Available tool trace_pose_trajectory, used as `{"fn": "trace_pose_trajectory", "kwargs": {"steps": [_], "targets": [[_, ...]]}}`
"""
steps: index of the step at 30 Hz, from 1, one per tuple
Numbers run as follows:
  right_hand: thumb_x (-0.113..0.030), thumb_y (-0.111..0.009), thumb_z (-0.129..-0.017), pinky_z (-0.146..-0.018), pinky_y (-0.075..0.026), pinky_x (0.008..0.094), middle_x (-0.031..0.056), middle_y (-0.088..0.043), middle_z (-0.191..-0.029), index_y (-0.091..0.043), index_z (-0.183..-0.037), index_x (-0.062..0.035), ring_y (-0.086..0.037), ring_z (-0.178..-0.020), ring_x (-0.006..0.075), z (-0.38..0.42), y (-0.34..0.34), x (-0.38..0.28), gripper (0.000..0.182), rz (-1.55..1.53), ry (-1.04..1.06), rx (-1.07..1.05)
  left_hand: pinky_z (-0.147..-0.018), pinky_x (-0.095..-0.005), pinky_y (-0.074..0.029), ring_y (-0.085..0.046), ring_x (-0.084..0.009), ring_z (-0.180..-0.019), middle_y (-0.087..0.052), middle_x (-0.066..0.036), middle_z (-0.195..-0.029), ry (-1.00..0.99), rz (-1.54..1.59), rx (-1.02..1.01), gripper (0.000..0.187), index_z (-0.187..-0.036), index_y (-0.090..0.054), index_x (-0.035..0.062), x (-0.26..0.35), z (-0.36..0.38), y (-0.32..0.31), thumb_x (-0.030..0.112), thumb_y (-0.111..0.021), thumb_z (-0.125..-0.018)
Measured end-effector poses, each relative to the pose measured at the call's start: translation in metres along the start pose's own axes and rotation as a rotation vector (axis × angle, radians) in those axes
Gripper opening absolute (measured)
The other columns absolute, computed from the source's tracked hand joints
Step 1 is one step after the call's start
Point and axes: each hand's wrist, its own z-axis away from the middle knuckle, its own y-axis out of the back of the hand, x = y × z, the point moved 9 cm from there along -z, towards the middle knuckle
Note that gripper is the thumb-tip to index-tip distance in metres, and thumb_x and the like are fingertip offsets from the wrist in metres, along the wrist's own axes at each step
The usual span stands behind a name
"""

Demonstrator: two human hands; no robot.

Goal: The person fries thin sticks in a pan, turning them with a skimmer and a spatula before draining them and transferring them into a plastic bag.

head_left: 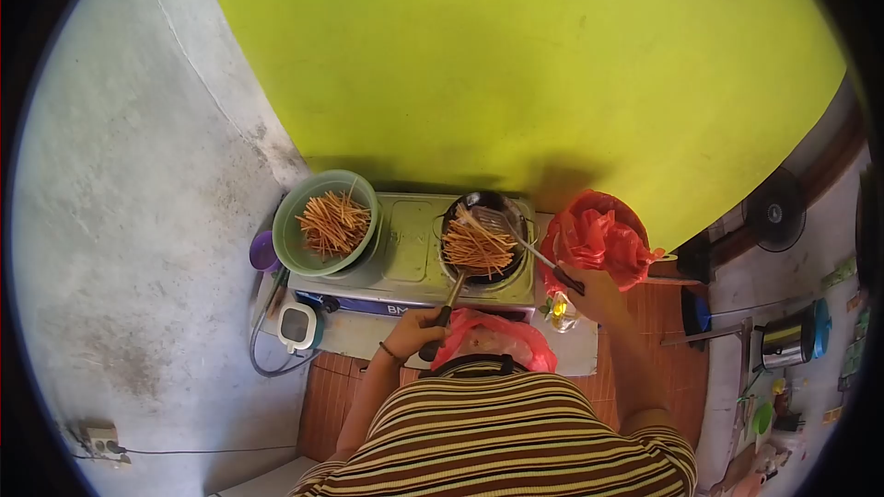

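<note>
A black wok (455, 205) sits on the right side of the gas stove (406, 249), with a heap of thin golden-brown sticks (477, 249) in it. My left hand (412, 332) is closed around the dark grip of a long-handled utensil (453, 296); its metal stem reaches the wok's near edge, and its head is hidden by the sticks. In my right hand (594, 292) is a slotted spatula (532, 251), its metal blade tilted over the far right part of the sticks.
A green basin (287, 237) with more sticks stands on the stove's left side. Right of the stove is a red plastic-lined container (603, 235). A pink plastic bag (502, 336) lies before the stove, near a white-lidded container (298, 325). The yellow-green wall (516, 64) rises behind.
</note>
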Motion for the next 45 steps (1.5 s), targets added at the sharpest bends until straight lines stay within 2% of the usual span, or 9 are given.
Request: {"fn": "trace_pose_trajectory", "kwargs": {"steps": [2,5,20,26,29,35,38,41,45], "targets": [[-0.016,-0.063,-0.071,-0.065,-0.049,0.0391,0.0142,-0.063,-0.081,-0.058,-0.120,-0.0230,-0.062,-0.075,0.0303,0.004,0.004,-0.011,0.050,0.190,-0.024,0.026,-0.066,-0.0230,-0.049,-0.058,-0.0088,-0.068,-0.062,-0.002,-0.082,0.018,-0.014,-0.012,0.043,-0.119,-0.057,-0.0002,-0.006,-0.003,-0.003,0.008,-0.065,-0.078],[-0.014,-0.062,-0.072,-0.062,-0.048,0.0397,0.0114,-0.060,-0.078,-0.059,-0.118,-0.0245,-0.060,-0.072,0.0304,0.013,0.013,-0.025,0.048,0.322,0.034,0.099,-0.060,-0.0235,-0.048,-0.059,-0.0090,-0.065,-0.061,-0.002,-0.076,-0.036,0.030,0.008,0.026,-0.102,-0.062,-0.0016,-0.006,-0.002,-0.011,0.007,-0.065,-0.078],[-0.017,-0.063,-0.076,-0.055,-0.046,0.0394,0.0078,-0.051,-0.071,-0.060,-0.116,-0.0256,-0.057,-0.063,0.0274,0.014,0.004,-0.038,0.041,0.373,0.153,0.192,-0.062,-0.0233,-0.047,-0.058,-0.0083,-0.066,-0.060,-0.001,-0.079,-0.036,0.067,-0.036,0.033,-0.109,-0.059,-0.0007,-0.009,-0.006,-0.016,0.008,-0.065,-0.078],[-0.013,-0.062,-0.074,-0.060,-0.047,0.0388,0.0114,-0.053,-0.078,-0.060,-0.118,-0.0245,-0.059,-0.068,0.0282,0.015,0.007,-0.028,0.046,0.347,0.065,0.138,-0.065,-0.0245,-0.051,-0.060,-0.0107,-0.070,-0.063,-0.005,-0.087,-0.032,0.068,-0.006,0.039,-0.115,-0.057,-0.0028,-0.013,-0.006,-0.008,0.005,-0.065,-0.078],[-0.015,-0.061,-0.075,-0.061,-0.046,0.0411,0.0106,-0.055,-0.073,-0.057,-0.122,-0.0248,-0.057,-0.066,0.0307,0.016,0.002,-0.018,0.048,0.183,0.060,0.210,-0.065,-0.0243,-0.051,-0.060,-0.0099,-0.070,-0.064,-0.005,-0.087,-0.047,0.067,0.023,0.038,-0.114,-0.058,-0.0024,-0.015,-0.008,-0.006,0.006,-0.065,-0.078],[-0.013,-0.056,-0.075,-0.068,-0.048,0.0415,0.0162,-0.055,-0.083,-0.052,-0.126,-0.0192,-0.059,-0.080,0.0324,0.014,-0.042,-0.023,0.052,0.218,-0.120,0.143,-0.063,-0.0222,-0.049,-0.057,-0.0072,-0.068,-0.061,0.000,-0.082,-0.109,0.077,0.063,0.037,-0.114,-0.059,0.0002,-0.013,-0.016,-0.022,0.009,-0.066,-0.079],[-0.013,-0.054,-0.078,-0.067,-0.048,0.0429,0.0195,-0.055,-0.082,-0.049,-0.130,-0.0177,-0.058,-0.076,0.0358,0.014,-0.055,-0.043,0.053,0.246,-0.122,0.187,-0.063,-0.0215,-0.047,-0.055,-0.0067,-0.066,-0.059,0.002,-0.080,-0.138,0.108,0.060,0.038,-0.115,-0.058,0.0008,-0.008,-0.019,-0.034,0.010,-0.067,-0.079],[-0.013,-0.054,-0.078,-0.069,-0.048,0.0435,0.0208,-0.055,-0.082,-0.049,-0.130,-0.0146,-0.058,-0.076,0.0373,0.012,-0.067,-0.054,0.052,0.234,-0.111,0.183,-0.063,-0.0227,-0.048,-0.057,-0.0082,-0.068,-0.058,0.000,-0.078,-0.134,0.133,0.079,0.024,-0.100,-0.060,0.0000,-0.007,-0.022,-0.039,0.009,-0.068,-0.080],[-0.017,-0.058,-0.076,-0.069,-0.048,0.0414,0.0221,-0.055,-0.080,-0.049,-0.129,-0.0108,-0.059,-0.077,0.0373,0.008,-0.084,-0.068,0.054,0.058,-0.072,-0.033,-0.064,-0.0229,-0.049,-0.058,-0.0086,-0.069,-0.059,-0.001,-0.081,-0.111,0.125,0.076,0.027,-0.101,-0.060,0.0007,-0.009,-0.025,-0.043,0.013,-0.070,-0.080]]}}
